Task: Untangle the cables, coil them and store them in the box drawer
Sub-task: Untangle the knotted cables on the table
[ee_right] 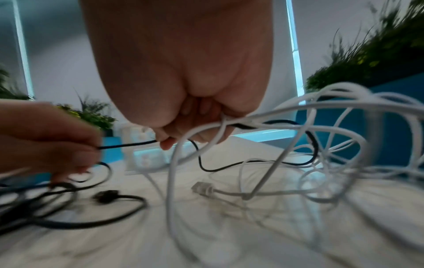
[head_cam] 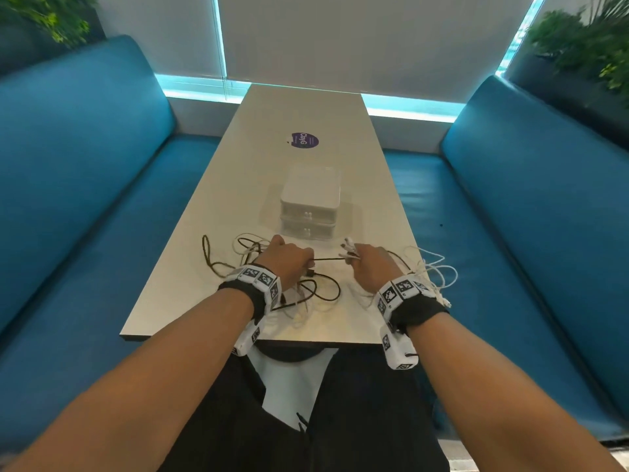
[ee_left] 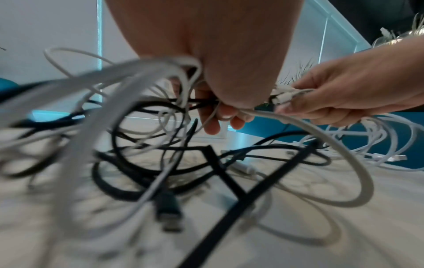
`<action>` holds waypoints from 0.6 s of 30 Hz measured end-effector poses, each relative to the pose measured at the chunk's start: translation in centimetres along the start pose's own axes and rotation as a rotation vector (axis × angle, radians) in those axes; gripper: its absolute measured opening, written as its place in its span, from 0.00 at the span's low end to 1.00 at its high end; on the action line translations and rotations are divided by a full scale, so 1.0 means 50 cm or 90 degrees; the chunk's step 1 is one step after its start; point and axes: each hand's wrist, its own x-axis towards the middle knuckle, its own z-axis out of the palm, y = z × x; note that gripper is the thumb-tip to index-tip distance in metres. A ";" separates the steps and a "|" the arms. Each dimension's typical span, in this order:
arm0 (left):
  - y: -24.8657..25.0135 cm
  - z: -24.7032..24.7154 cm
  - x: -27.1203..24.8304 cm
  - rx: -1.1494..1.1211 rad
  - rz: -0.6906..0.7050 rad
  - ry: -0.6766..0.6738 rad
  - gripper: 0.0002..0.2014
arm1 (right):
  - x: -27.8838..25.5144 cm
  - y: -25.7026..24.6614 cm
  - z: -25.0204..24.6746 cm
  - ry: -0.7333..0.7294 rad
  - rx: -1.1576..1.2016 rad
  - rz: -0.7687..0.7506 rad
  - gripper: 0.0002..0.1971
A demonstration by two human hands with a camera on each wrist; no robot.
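Observation:
A tangle of black cables (head_cam: 316, 287) and white cables (head_cam: 437, 270) lies on the near end of the table. My left hand (head_cam: 289, 258) grips a black cable (ee_right: 128, 144) that runs taut across to my right hand (head_cam: 369, 264). The right hand pinches that black cable together with white cable ends (ee_left: 283, 95) and holds white loops (ee_right: 321, 108) off the table. A black plug (ee_left: 168, 215) and a white plug (ee_right: 203, 188) lie loose on the tabletop. The white drawer box (head_cam: 309, 202) stands just beyond the hands with both drawers closed.
The long pale table (head_cam: 306, 110) runs away from me between two blue benches (head_cam: 85, 172), (head_cam: 531, 199). A purple sticker (head_cam: 304, 140) sits behind the box. Plants (head_cam: 585, 46) stand at the upper corners. White loops hang past the table's right edge.

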 end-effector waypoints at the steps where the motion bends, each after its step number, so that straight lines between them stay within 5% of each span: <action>1: -0.007 -0.002 -0.003 0.004 -0.006 0.000 0.10 | 0.002 0.016 -0.003 0.010 -0.007 0.025 0.15; 4: -0.007 -0.005 -0.005 0.009 -0.010 -0.016 0.11 | 0.003 0.030 -0.005 0.030 0.007 0.080 0.15; 8: 0.014 0.002 0.010 0.007 -0.010 -0.044 0.10 | 0.001 -0.016 -0.005 0.068 0.124 0.016 0.18; 11: 0.028 0.014 0.016 0.032 0.014 -0.020 0.09 | -0.008 -0.059 0.007 -0.004 0.117 -0.052 0.17; 18: 0.017 0.017 0.011 0.021 0.025 -0.002 0.09 | -0.007 -0.052 0.024 -0.075 0.121 -0.042 0.14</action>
